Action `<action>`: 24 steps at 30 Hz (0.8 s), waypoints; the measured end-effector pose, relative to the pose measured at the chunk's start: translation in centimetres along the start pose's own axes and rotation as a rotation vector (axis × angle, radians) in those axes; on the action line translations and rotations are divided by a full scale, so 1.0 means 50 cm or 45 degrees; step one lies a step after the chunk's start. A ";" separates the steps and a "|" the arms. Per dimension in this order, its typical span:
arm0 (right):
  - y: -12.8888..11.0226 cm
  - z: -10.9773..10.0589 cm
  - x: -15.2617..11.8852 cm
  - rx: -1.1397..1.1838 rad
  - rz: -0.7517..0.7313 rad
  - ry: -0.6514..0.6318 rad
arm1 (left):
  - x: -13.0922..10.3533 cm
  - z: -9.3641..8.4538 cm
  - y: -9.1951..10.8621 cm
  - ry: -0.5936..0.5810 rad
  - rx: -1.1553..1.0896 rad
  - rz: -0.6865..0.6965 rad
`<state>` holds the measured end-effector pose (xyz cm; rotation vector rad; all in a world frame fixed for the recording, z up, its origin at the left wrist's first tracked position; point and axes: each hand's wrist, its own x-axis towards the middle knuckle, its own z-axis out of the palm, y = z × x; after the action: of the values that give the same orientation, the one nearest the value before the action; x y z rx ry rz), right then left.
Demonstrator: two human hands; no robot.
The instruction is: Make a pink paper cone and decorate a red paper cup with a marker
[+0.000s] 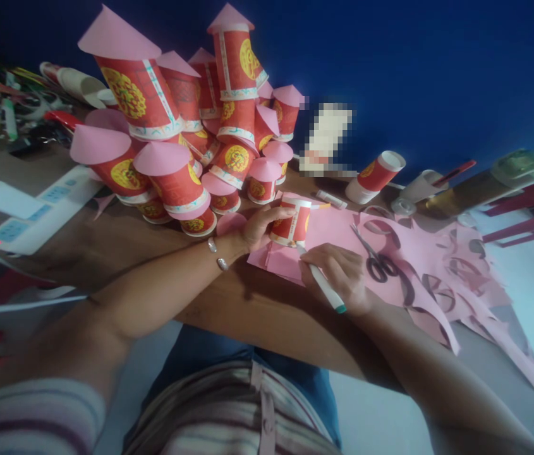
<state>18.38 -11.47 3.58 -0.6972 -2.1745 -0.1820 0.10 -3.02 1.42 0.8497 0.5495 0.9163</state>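
My left hand (263,226) is closed around a red paper cup (301,218) with white bands, which rests on pink paper (283,262). In my right hand (337,272) is a white marker (326,287) with a green end, held like a pen. Its other end points at the foot of the cup, and I cannot tell whether it touches the paper. To the right of that hand, dark-handled scissors (380,265) lie on a pink sheet.
Red cups with pink cone tops (172,177) stand stacked at the back left. A white power strip (39,208) lies at left. Pink paper scraps (461,272) cover the right side. Stacked cups (375,175) and a glue stick (332,199) are near the wall (413,76).
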 end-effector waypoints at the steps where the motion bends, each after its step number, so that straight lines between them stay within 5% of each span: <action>1: 0.000 0.000 0.000 -0.003 0.003 0.000 | 0.000 0.000 0.000 -0.004 0.006 -0.002; 24: 0.001 0.002 -0.001 -0.022 0.006 -0.028 | -0.003 0.002 0.000 -0.053 0.008 0.029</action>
<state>18.36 -11.43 3.49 -0.7171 -2.1940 -0.1914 0.09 -3.16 1.50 0.8800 0.5079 0.9159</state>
